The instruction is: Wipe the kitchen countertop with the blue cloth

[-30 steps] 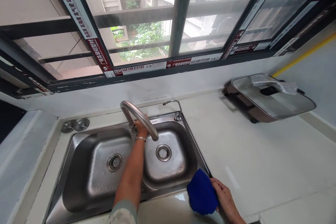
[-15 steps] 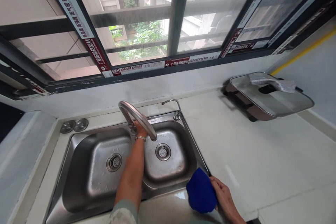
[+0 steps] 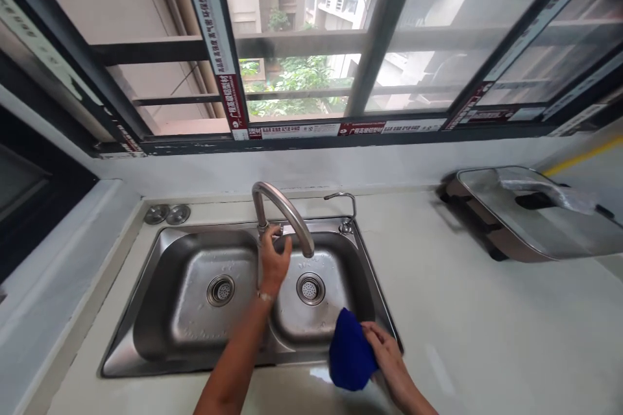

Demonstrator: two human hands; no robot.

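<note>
My left hand [image 3: 274, 258] is over the divider of the double steel sink [image 3: 287, 358], just in front of the base of the curved faucet [image 3: 287, 206]. Its thumb and fingers are apart with nothing between them; whether a fingertip touches the faucet base I cannot tell. A blue cloth [image 3: 351, 353] hangs from my right hand [image 3: 388, 358], pinched at its edge above the sink's front right rim. No water runs from the spout, and droplets dot both basins.
Two round metal drain covers [image 3: 168, 214] lie at the back left corner. A thin, hooked small tap [image 3: 351, 207] stands at the sink's back right. Farther right is an electric pan [image 3: 506, 224] with a glass lid. The window [image 3: 311, 136] runs along the back.
My left hand has drawn back from the faucet base and its fingers have parted. The cloth in my right hand has come over the sink's front edge. The view has shifted left.
</note>
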